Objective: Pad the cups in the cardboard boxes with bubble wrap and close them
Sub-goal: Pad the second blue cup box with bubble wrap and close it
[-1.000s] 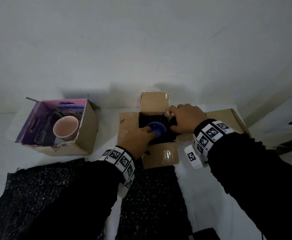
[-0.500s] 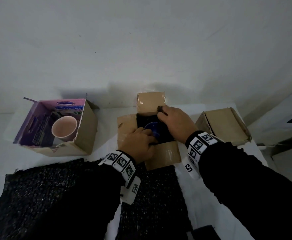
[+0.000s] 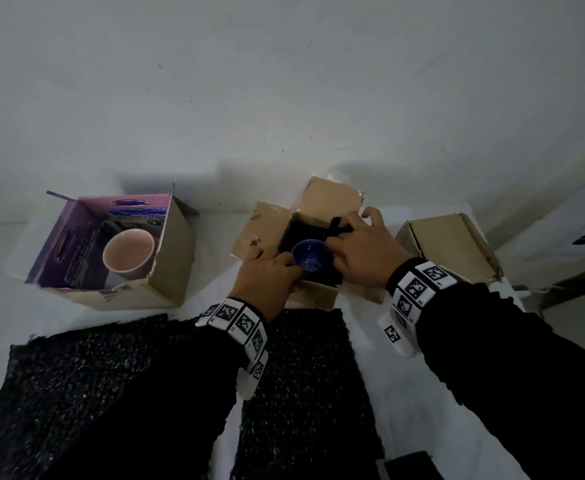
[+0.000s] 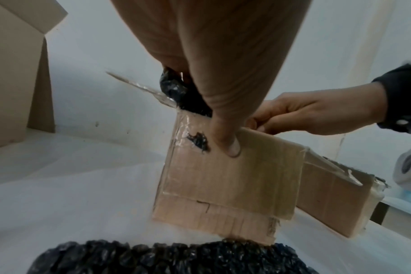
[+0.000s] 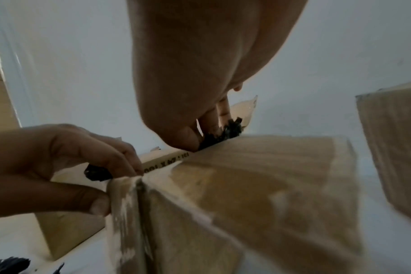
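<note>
Blue cup (image 3: pixel 309 258) sitting in black bubble wrap (image 3: pixel 313 233) inside open middle box (image 3: pixel 266 223) on white bench (image 3: pixel 214 237), left hand (image 3: pixel 266 280) pinching wrap at its 7 o'clock edge, right hand (image 3: pixel 363 252) with curled fingers (image 3: pixel 349 221) tucking wrap at 2 o'clock.

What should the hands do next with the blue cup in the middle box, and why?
Probably keep tucking the black bubble wrap down around the blue cup. Both the left hand and right hand are at the middle box, wrap pokes up at its far corner, and its flaps stand open.
</note>
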The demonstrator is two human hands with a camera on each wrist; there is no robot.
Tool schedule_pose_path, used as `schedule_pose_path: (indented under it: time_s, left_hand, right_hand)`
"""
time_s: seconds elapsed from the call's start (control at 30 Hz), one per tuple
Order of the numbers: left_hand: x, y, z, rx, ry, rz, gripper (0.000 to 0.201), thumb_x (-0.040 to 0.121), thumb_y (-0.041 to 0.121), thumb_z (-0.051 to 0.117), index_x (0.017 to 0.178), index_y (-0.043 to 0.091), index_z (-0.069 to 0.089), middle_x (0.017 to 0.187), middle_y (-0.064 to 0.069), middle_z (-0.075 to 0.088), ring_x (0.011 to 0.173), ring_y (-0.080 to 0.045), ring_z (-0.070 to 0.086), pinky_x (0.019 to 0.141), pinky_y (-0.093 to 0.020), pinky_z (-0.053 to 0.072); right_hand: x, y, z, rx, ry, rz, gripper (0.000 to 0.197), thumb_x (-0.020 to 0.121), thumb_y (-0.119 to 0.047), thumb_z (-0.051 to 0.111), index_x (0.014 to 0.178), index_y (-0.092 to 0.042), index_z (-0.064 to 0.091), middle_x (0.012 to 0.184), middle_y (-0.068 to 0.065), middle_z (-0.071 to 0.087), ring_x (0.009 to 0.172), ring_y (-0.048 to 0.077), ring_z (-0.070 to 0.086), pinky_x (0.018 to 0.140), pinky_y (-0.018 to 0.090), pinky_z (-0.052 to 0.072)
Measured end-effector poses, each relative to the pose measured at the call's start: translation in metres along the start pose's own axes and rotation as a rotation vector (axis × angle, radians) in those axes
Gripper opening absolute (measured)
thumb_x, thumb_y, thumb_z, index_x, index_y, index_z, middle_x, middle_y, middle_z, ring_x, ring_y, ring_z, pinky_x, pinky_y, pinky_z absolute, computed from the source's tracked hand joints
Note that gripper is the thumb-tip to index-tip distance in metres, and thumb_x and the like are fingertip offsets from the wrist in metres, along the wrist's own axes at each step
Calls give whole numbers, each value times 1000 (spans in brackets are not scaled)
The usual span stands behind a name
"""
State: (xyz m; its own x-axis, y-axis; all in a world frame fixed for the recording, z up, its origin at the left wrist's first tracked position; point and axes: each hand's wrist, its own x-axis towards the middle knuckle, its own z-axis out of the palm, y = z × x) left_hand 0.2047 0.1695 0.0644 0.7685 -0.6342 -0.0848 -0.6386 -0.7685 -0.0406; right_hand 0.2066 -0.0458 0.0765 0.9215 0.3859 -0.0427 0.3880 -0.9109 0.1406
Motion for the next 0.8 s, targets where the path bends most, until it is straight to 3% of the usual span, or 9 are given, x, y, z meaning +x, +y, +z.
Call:
schedule_pose_path:
  time_s: [0.13,0.33,0.43,0.57,0.7,0.8]
  left_hand:
    - [1,1,1,6,1,-10,31,94,42,47,122,35,58,120,9,55,112,-19,47,97,-36,26]
    - [1,1,5,-6,10,-17,29,93,40,49,119,34,61,119,7,55,111,-20,46,94,-35,27]
    - [2,2,5,-8,10,-7,28,93,40,49,118,35,60,119,7,54,111,-20,46,94,-35,27]
    - [3,0,6,8,7,-4,27,93,42,49,116,35,61,118,7,54,110,-19,47,95,-36,28]
    - [6,-3,8,-15,25,20,29,93,43,48,119,35,60,120,6,54,112,-20,46,97,-36,28]
    - [7,-8,11,-56,36,55,29,93,41,51,119,33,61,120,4,54,112,-22,47,95,-36,29]
  right_hand:
    - [-9,-1,1,-14,-137,-62,48,85,-42,26,96,-25,70,93,-9,68,119,16,40,102,46,17]
    - [4,-3,7,12,-106,-50,49,80,-47,40,106,-19,70,123,4,48,116,23,42,92,40,31]
    - [5,-2,10,60,-48,-29,42,77,-43,46,109,-16,53,113,6,56,103,25,49,84,39,36]
    - [1,-4,13,-35,-18,-24,39,83,-45,37,95,-15,60,94,3,65,105,25,51,91,45,27]
    - [-3,-6,17,-57,-72,14,40,96,-47,32,107,-22,62,99,-7,68,124,22,37,97,46,15]
    - [-3,-13,10,-105,-56,52,37,96,-42,37,106,-21,66,104,-2,65,120,24,40,93,44,17]
